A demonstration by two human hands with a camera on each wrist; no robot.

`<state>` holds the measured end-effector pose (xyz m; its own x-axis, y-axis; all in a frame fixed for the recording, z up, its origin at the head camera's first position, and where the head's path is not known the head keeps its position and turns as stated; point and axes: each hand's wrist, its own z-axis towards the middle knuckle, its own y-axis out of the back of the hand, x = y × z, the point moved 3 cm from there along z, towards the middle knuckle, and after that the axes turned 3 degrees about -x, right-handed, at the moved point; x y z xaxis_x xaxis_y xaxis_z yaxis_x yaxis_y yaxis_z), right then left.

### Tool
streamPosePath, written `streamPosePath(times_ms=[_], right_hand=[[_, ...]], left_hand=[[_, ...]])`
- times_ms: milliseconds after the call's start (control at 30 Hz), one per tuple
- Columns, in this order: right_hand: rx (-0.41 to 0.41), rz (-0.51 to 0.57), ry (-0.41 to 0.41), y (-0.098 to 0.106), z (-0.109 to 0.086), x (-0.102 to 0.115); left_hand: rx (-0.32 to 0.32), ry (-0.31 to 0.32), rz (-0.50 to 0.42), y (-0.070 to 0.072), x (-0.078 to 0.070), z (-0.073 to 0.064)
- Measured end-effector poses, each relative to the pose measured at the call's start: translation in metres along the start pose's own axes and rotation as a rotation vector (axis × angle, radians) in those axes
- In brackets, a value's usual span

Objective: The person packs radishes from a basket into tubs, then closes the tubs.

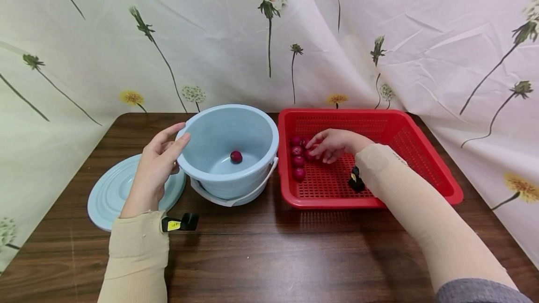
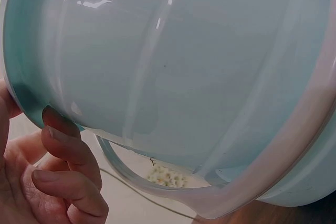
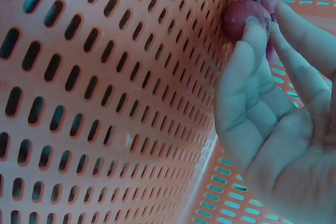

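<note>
Right fingers (image 3: 240,61) on one red fruit (image 3: 241,17), one fruit (image 1: 236,156) in one bucket (image 1: 225,187)

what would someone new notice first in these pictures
Probably the bright red basket at the head view's right, where the right hand touches small red fruits near its left end. Next comes the light blue bucket beside it, gripped by the left hand, with one fruit inside.

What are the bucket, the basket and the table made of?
Bucket: likely smooth, glossy plastic, given the bright highlights on its wall.
Basket: probably molded plastic, from its even rows of slots.
Table: wood or wood-look laminate, slightly shiny; dark grain shows, but I can't tell which.
</note>
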<state>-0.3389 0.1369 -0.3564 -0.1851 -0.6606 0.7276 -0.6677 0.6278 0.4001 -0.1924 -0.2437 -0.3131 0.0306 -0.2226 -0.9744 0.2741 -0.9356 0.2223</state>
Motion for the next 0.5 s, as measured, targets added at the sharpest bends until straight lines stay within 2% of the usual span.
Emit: streamPosePath(times_ms=[500], right_hand=[[0.081,0.012,-0.091,-0.004,-0.0018,-0.0026]], left_hand=[[-0.003,-0.002,-0.001,0.0001,0.0008,0.0012]])
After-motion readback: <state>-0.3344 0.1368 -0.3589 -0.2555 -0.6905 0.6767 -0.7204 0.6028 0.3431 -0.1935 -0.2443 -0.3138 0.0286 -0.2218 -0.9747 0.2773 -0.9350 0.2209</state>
